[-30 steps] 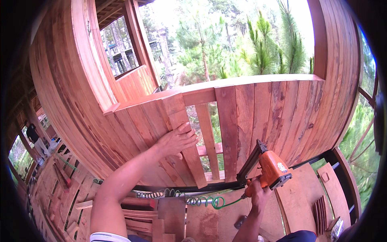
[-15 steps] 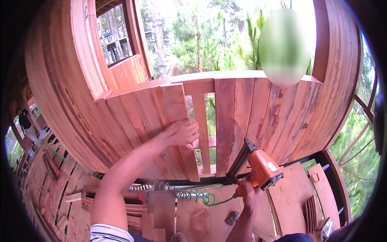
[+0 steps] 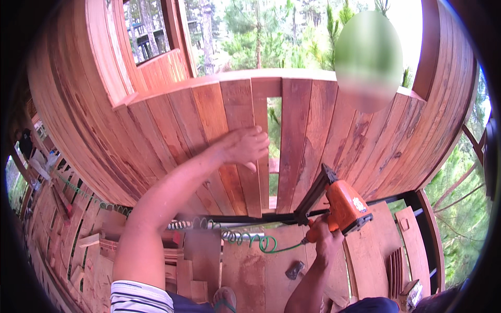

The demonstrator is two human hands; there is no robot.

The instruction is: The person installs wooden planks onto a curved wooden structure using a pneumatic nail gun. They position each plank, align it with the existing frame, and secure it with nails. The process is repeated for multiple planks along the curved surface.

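My left hand point(image 3: 242, 147) lies against a loose-looking reddish wall board point(image 3: 238, 104), its fingers reaching past the board's right edge and the thumb held apart. Just right of that board, a narrow slot shows an upright stud point(image 3: 260, 116) and greenery behind. In my right hand point(image 3: 325, 241) is the grip of an orange nail gun point(image 3: 348, 204) with a long black magazine. Its nose points up and away, close to the boards right of the slot; contact cannot be made out. A coiled green air hose point(image 3: 269, 245) runs left from the grip.
A curved plank wall with a top ledge point(image 3: 219, 78) spans the front. Cut boards point(image 3: 198, 289) lie stacked at lower left, with more wood strips point(image 3: 395, 272) at right. A dark block point(image 3: 295, 269) rests on the plank floor. Far left stands another person point(image 3: 27, 146).
The board under my left hand has shifted right, baring an orange-toned board on its left and narrowing the slot. My left hand moved with it. The nail gun stays in my right hand.
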